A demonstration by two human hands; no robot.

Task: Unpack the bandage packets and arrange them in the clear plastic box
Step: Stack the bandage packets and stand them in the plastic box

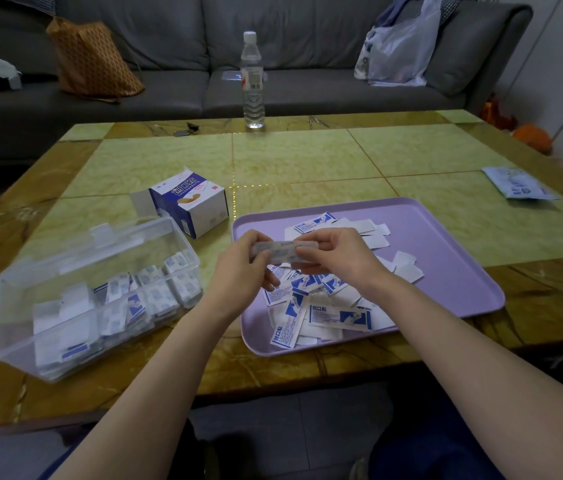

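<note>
A bandage strip (285, 250) is pinched endwise by left hand (247, 263) and right hand (337, 254) above the tray's (460, 237) left edge (seemingly readied for the clear plastic box (10, 313)).

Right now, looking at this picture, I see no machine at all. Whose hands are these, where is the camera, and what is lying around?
No machine here: a person works bare-handed, and the single camera sits on their head, looking down. The left hand and right hand together pinch one bandage packet, blurred. Below lies a purple tray strewn with loose packets. To the left stand a clear plastic box, partly filled, and an opened bandage carton. A water bottle stands near the far edge of the table.
</note>
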